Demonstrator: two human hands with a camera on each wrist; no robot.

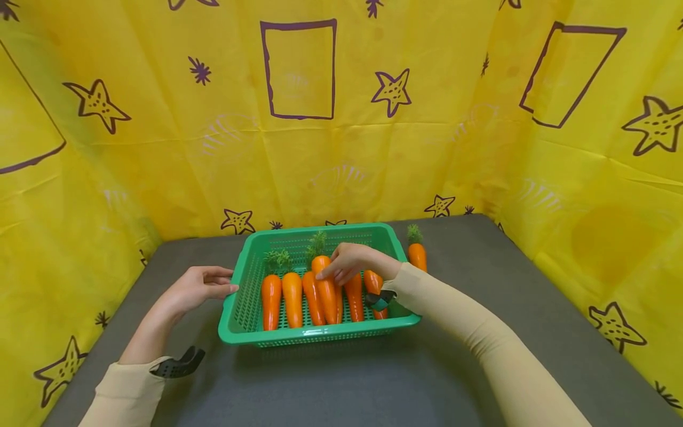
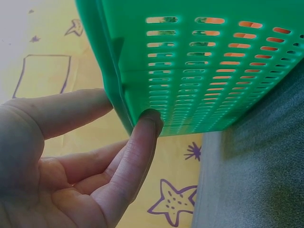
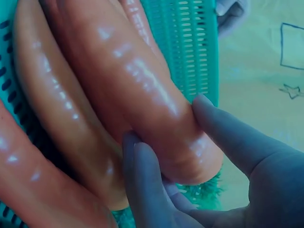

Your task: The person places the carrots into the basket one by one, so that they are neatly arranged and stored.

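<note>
A green plastic basket [image 1: 251,335] stands on the dark table with several orange carrots in it. At its left side my left hand [image 1: 193,290] holds the rim. In the left wrist view, thumb and fingers pinch the basket's edge [image 2: 108,61] from both sides. Reaching in from the right, my right hand [image 1: 356,260] pinches a carrot [image 1: 325,290] near its leafy top, between thumb and fingers. This carrot lies over the others near the middle. The right wrist view shows the held carrot [image 3: 137,90] close up, beside another carrot [image 3: 57,104].
One more carrot [image 1: 417,256] with green leaves lies on the table just right of the basket, partly hidden by the right sleeve [image 1: 453,308]. Yellow patterned cloth [image 1: 299,160] hangs behind and along both sides of the dark tabletop [image 1: 299,391].
</note>
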